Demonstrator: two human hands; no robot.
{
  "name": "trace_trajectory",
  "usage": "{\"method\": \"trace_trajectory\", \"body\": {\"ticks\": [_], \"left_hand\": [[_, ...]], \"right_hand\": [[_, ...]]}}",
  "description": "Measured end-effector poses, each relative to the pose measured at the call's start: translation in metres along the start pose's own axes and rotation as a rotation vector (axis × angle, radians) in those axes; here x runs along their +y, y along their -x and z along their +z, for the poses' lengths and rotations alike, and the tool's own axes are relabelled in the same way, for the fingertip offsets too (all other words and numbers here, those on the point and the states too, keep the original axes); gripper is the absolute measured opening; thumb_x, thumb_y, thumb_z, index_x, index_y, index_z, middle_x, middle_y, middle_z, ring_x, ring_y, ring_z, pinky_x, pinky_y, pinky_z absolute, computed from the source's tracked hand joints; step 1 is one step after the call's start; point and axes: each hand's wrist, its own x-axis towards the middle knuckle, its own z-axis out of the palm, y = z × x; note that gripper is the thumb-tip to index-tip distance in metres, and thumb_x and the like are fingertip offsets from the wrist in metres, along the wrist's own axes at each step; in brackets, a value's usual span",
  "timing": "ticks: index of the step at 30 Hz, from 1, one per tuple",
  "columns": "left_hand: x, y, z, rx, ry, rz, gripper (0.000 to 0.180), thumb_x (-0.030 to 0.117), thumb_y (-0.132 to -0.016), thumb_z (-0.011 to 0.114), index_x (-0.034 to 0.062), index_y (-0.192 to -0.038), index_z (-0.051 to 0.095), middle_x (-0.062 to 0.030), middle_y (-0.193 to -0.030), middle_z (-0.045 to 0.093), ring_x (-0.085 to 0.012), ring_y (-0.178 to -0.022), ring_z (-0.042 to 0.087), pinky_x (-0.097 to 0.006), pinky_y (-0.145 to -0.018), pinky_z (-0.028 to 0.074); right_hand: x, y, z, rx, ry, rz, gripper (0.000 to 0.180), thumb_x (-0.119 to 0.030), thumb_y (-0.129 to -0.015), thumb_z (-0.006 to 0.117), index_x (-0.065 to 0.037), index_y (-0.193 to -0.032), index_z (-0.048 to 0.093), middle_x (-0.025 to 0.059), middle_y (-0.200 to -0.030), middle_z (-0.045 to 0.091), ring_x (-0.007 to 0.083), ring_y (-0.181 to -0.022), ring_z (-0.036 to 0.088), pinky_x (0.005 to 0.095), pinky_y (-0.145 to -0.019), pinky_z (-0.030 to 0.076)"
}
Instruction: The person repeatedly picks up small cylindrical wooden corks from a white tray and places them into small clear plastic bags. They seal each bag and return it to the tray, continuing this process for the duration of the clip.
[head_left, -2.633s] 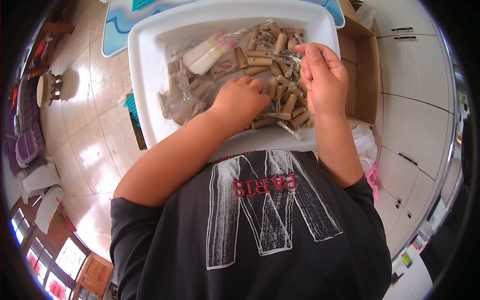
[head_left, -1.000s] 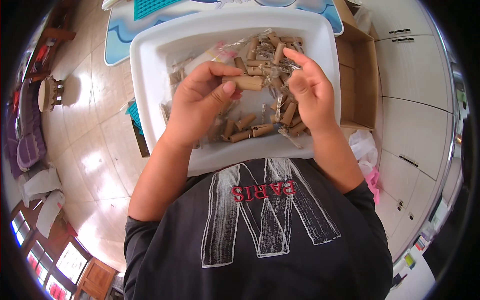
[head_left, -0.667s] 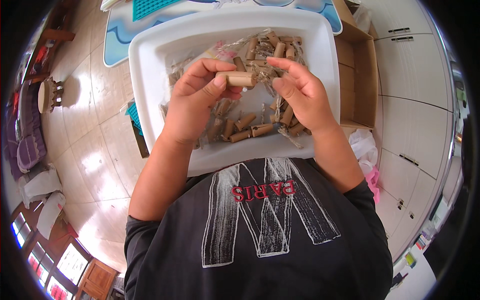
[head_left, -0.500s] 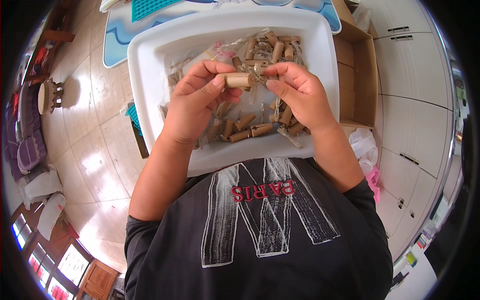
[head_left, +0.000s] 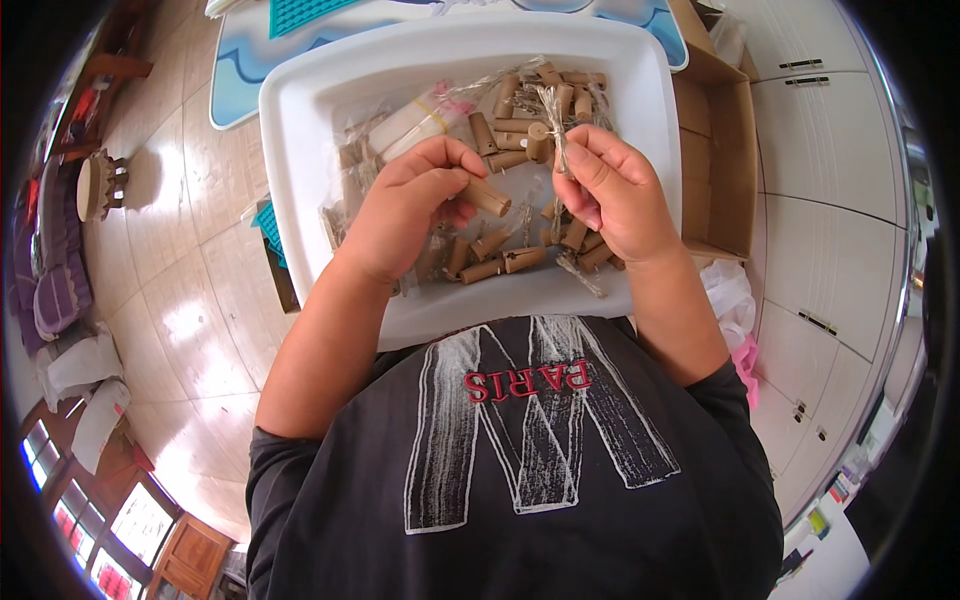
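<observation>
Left hand (head_left: 425, 205) mostly closed, thumb against curled fingers, gripping one end of a tan cylinder with a split or seam along its side (head_left: 488, 198). Cardboard or wood, can't tell. Its free end points to 4 o'clock.

Head view only, 12 = top. My right hand (head_left: 620, 190), at about 2 o'clock from the left, has thumb and forefinger pinched on a tied bundle of beige twine (head_left: 553, 125), running roughly 12 to 6. A second tan cylinder, seen end-on (head_left: 538, 143), sits against the twine on its 9 o'clock side; can't tell if it's attached. The two hands are apart.

Both pieces are over the white rectangular plastic tub (head_left: 460, 40). Inside it: loose tan cylinders (head_left: 524, 261) at 1 to 5 o'clock, white bundle with a yellow band (head_left: 410, 120) at 10. Open brown cardboard box (head_left: 722, 150) outside at 3.
</observation>
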Motion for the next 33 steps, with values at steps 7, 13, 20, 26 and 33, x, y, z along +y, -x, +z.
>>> {"method": "trace_trajectory", "body": {"ticks": [7, 13, 20, 26, 33], "left_hand": [[0.001, 0.001, 0.005, 0.020, -0.011, 0.009, 0.017, 0.015, -0.090, 0.048, 0.0040, -0.101, 0.055, -0.0044, -0.087, 0.060, -0.0090, -0.071, 0.056, -0.022, -0.065, 0.046], [-0.002, 0.002, 0.005, 0.025, 0.107, 0.109, 0.019, 0.014, -0.091, 0.051, 0.0017, -0.105, 0.053, -0.0065, -0.094, 0.060, -0.0120, -0.080, 0.059, -0.025, -0.072, 0.050], [0.000, 0.004, 0.014, -0.015, 0.009, 0.239, 0.022, 0.008, -0.087, 0.057, -0.0019, -0.107, 0.054, -0.0084, -0.095, 0.061, -0.0130, -0.083, 0.060, -0.024, -0.075, 0.050], [-0.006, 0.010, 0.025, 0.067, -0.235, 0.415, 0.020, 0.008, -0.088, 0.055, -0.0022, -0.105, 0.058, -0.0059, -0.089, 0.062, -0.0099, -0.079, 0.059, -0.022, -0.072, 0.049], [-0.012, 0.005, 0.024, 0.068, -0.288, 0.360, 0.025, 0.015, -0.092, 0.050, -0.0031, -0.108, 0.055, -0.0087, -0.093, 0.062, -0.0128, -0.078, 0.061, -0.025, -0.071, 0.051]], "right_hand": [[0.009, -0.006, -0.002, 0.281, 0.247, -0.157, 0.020, -0.021, -0.086, 0.061, -0.003, -0.094, 0.056, -0.0046, -0.060, 0.047, 0.0022, -0.051, 0.036, 0.0181, -0.045, 0.029], [0.010, 0.003, 0.009, 0.233, 0.614, -0.452, 0.028, -0.014, -0.077, 0.070, -0.003, -0.101, 0.060, -0.0020, -0.061, 0.049, 0.0046, -0.052, 0.040, 0.0199, -0.048, 0.035], [0.013, 0.001, 0.017, 0.159, 0.897, -0.664, 0.027, -0.014, -0.074, 0.070, -0.004, -0.097, 0.061, 0.0082, -0.076, 0.063, 0.0202, -0.058, 0.058, 0.0283, -0.052, 0.046], [0.010, 0.005, 0.018, 0.144, 0.918, -0.703, 0.018, -0.012, -0.077, 0.065, -0.001, -0.090, 0.057, 0.0105, -0.073, 0.060, 0.0262, -0.060, 0.057, 0.0306, -0.053, 0.045], [0.012, 0.006, 0.019, 0.132, 0.737, -0.466, 0.018, -0.014, -0.082, 0.062, 0.000, -0.093, 0.057, 0.0072, -0.066, 0.055, 0.0155, -0.056, 0.050, 0.0246, -0.053, 0.039]]}}
